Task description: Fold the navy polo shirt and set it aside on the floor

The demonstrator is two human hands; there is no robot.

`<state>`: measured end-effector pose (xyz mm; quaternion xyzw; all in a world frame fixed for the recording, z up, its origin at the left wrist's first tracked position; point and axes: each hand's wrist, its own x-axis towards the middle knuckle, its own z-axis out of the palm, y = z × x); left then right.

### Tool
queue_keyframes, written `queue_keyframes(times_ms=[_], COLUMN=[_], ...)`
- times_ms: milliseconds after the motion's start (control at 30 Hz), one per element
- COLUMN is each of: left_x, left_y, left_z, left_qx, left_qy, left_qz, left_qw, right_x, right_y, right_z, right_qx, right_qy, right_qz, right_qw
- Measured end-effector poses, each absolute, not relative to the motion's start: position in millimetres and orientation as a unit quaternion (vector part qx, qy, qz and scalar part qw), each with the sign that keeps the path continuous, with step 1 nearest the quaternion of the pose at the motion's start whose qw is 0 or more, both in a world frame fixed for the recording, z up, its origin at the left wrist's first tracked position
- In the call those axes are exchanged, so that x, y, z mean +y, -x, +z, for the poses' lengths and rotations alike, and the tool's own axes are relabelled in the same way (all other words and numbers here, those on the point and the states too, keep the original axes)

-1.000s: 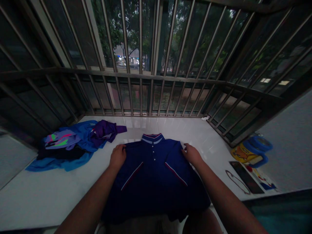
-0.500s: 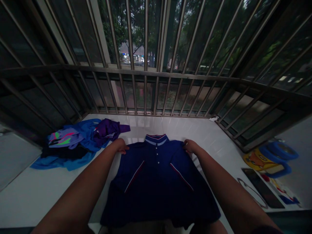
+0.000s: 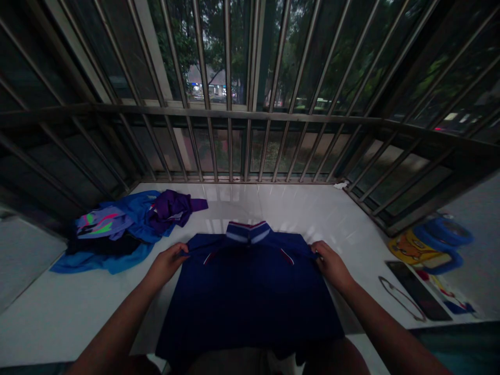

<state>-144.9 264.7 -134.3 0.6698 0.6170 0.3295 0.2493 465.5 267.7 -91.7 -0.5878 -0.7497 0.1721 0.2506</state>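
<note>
A dark blue polo shirt (image 3: 250, 291) lies spread on the white tiled ledge (image 3: 234, 203), its striped collar pointing to the window. White and red trim lines show on both sides just below the collar. My left hand (image 3: 169, 263) pinches the shirt's upper left edge between thumb and fingers. At the opposite upper edge, my right hand (image 3: 330, 260) grips the cloth the same way. The shirt's lower hem hangs close to my legs and is dark there.
A heap of blue and purple clothes (image 3: 128, 224) lies at the left. On the right stand a yellow and blue container (image 3: 422, 247), a dark phone-like slab (image 3: 420, 291) and a thin looped cord (image 3: 400, 298). Metal bars (image 3: 250, 114) close off the window behind.
Both hands have moved outward and towards me with the shirt's upper edges. Its shoulder area is now folded over; the buttons are hidden and less of the sleeve trim shows.
</note>
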Motion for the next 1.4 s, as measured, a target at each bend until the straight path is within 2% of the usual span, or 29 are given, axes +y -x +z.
queue_keyframes(times_ms=[167,500,767,933,1233,1400], left_x=[238,282,344,368,368,395], left_y=[156,127,108,117,118,109], left_z=[-154,-101,-99,-102,-100,-73], left_qx=[0.604,0.63,0.638,0.638,0.643,0.677], left_qy=[-0.71,-0.727,-0.741,-0.736,-0.725,-0.701], left_qz=[0.286,0.231,0.084,0.026,0.023,0.082], left_qw=[0.224,0.147,0.193,0.225,0.247,0.209], right_x=[243,279,332,356,365,397], right_y=[-477,-438,-417,-418,-429,-423], right_z=[-113,-98,-104,-99,-97,-68], right_qx=[-0.781,-0.734,-0.729,-0.723,-0.751,-0.731], right_qy=[0.575,0.661,0.671,0.679,0.647,0.675], right_qz=[0.168,0.086,0.111,0.1,0.128,0.084], right_qw=[0.175,0.13,0.076,0.08,0.028,0.061])
